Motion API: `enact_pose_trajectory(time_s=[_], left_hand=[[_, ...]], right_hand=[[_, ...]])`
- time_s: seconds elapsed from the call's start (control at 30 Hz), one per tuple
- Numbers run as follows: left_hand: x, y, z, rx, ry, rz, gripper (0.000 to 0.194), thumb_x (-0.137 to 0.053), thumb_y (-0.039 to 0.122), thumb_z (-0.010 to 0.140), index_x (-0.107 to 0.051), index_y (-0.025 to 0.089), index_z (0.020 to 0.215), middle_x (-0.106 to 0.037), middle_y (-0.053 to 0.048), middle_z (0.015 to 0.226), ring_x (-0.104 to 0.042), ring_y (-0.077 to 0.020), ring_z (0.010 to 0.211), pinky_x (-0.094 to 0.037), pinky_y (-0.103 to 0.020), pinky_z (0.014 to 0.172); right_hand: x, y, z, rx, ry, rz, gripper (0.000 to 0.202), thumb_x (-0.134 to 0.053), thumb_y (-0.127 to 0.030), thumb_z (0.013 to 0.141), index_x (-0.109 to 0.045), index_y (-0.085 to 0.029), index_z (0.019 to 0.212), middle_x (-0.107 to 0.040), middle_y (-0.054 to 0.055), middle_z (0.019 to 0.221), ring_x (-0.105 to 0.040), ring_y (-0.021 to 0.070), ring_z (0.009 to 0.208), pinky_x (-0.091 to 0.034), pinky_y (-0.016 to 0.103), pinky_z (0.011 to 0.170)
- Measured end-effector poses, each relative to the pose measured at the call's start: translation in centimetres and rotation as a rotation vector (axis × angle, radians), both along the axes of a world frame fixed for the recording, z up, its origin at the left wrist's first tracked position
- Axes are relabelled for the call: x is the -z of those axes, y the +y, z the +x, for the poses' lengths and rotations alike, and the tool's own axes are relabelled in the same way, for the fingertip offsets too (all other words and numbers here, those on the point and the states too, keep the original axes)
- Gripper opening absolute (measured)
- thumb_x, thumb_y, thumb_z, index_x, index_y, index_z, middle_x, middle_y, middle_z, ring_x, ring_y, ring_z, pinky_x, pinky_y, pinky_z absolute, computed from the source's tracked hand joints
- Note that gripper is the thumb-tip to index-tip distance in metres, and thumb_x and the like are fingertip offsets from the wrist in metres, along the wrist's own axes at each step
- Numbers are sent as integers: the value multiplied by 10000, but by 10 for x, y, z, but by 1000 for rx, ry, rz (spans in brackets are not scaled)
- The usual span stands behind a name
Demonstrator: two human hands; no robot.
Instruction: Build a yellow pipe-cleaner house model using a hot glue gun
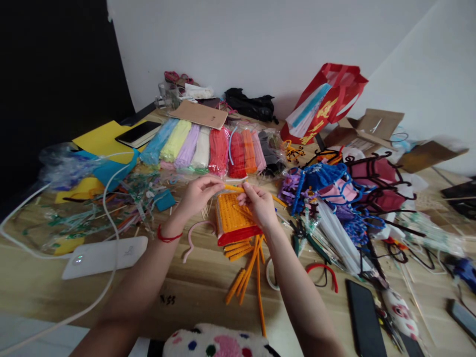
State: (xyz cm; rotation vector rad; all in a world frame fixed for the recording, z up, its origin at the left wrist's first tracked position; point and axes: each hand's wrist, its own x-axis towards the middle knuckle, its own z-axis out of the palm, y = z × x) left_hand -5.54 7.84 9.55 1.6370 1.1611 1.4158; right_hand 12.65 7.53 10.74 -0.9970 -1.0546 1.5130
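Between my two hands an orange pipe cleaner (234, 188) is stretched, one end pinched by each. My left hand (203, 195) closes thumb and fingers on its left end. Thumb and forefinger of my right hand (258, 206) grip the right end, and its other fingers lie close to a box-like piece (232, 218) covered in orange pipe cleaners with a red lower edge. Below that piece, several loose orange pipe cleaners (245, 277) lie on the wood. A curved pink pipe cleaner (191, 238) lies left of it.
Bagged bundles of coloured pipe cleaners (217, 151) lie behind my hands. A white power bank (104, 257) with a cable is at left. Blue and maroon fuzzy pieces (375, 186) crowd the right, beside a red bag (320, 106). A black phone (364, 317) lies front right.
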Motion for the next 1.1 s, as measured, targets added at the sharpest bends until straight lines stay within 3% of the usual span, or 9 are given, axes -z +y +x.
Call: enact_pose_trajectory(time_s=[0.13,0.33,0.43,0.63,0.77,0.93,1.1], left_hand=[[-1,-2,-3,-31,-3,13,218,-631,366,823,-719,175,880,-733,-60,930,-666,-186,886,-519,-311,838],[37,-1,-12,-41,189,-19,194,-622,341,832,-738,202,901,-744,-65,958,-675,-203,912,-506,-342,887],[48,-1,-11,-32,233,-22,197,-613,345,837,-737,205,900,-741,-67,961,-674,-207,917,-503,-348,887],[44,0,-11,-27,296,10,189,-631,357,816,-720,191,808,-736,-70,909,-665,-212,888,-500,-348,863],[41,0,-11,-39,272,-54,256,-568,394,857,-711,182,843,-741,-64,882,-667,-193,834,-511,-318,801],[43,-1,-9,-15,284,-24,225,-617,388,827,-728,197,870,-742,-65,945,-672,-203,897,-504,-326,861],[46,-1,-6,-81,322,17,179,-603,336,837,-718,201,810,-740,-52,873,-671,-195,839,-508,-320,817]], right_hand=[[-6,-3,8,72,47,32,335,-725,-485,694,-692,-172,809,-637,-21,585,-529,98,493,-410,230,521],[4,-11,20,222,50,-21,326,-724,-478,690,-682,-168,783,-596,-35,548,-468,80,471,-335,213,480],[10,-17,20,256,7,-28,342,-718,-494,687,-674,-164,768,-592,-32,548,-459,83,473,-315,216,469],[15,-24,20,283,-63,-5,359,-692,-509,709,-679,-159,789,-574,-37,544,-434,86,464,-310,224,464],[17,-24,20,284,-82,7,358,-672,-518,720,-684,-168,795,-573,-39,546,-439,89,459,-334,227,472],[19,-24,19,301,-97,5,374,-678,-532,706,-683,-166,783,-577,-41,530,-437,87,446,-357,227,473],[21,-25,15,314,-126,9,391,-667,-549,716,-656,-165,787,-580,-42,528,-466,92,436,-379,224,464]])
